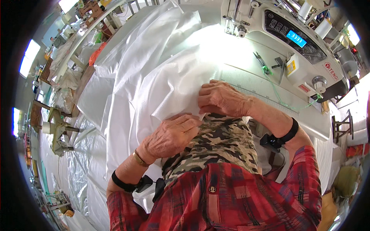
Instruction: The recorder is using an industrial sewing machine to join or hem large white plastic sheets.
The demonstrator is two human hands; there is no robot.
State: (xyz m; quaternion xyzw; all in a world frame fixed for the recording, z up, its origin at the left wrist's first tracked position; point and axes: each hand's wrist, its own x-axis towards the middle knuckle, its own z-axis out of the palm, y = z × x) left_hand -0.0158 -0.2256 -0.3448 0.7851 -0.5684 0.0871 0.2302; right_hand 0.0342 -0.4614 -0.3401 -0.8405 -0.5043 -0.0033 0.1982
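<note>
Well beyond the left hand (173,133), on its far left, bright windows (29,58) break a greyish wall. Nearer on that side stands a brown wooden frame (36,114), with crinkled clear sheeting (83,169) spread low below it. Under the right hand (223,98) and off to its right runs a pale surface (314,121); strong white light (243,50) pools on it ahead. Farther right stand a dark-legged stool (342,123) and a glaring bright opening (361,98).

cloth (154,77) all over the left of the worktop (313,120), snips (260,61) on the right, sewing machine (323,63) just behind
</note>
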